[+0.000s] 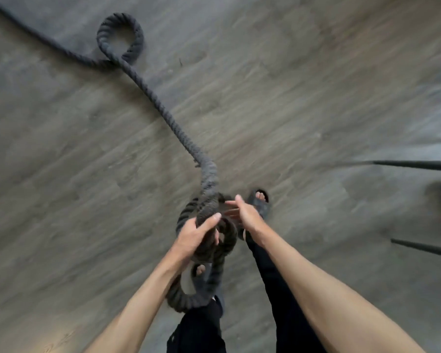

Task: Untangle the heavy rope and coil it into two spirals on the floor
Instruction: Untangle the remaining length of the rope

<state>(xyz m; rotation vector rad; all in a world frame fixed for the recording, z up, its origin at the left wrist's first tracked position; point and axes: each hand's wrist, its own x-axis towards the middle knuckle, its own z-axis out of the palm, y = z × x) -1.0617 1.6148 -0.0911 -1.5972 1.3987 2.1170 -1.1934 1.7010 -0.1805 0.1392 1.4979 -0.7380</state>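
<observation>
A thick dark braided rope (163,108) runs from the top left corner across the grey floor, makes a loop (120,36) at the upper left, then rises to my hands. My left hand (194,233) grips a bundle of rope coils lifted off the floor, fingers curled round the strand. Another coil (186,299) hangs below that hand, over my left foot. My right hand (242,212) is beside the bundle with fingers straight, reaching toward the rope; whether it touches is blurred.
The floor (290,85) is grey wood-look planking. My feet in dark sandals (259,202) stand under the rope bundle. Dark metal bars (418,164) and a lower bar (423,248) stick in from the right edge.
</observation>
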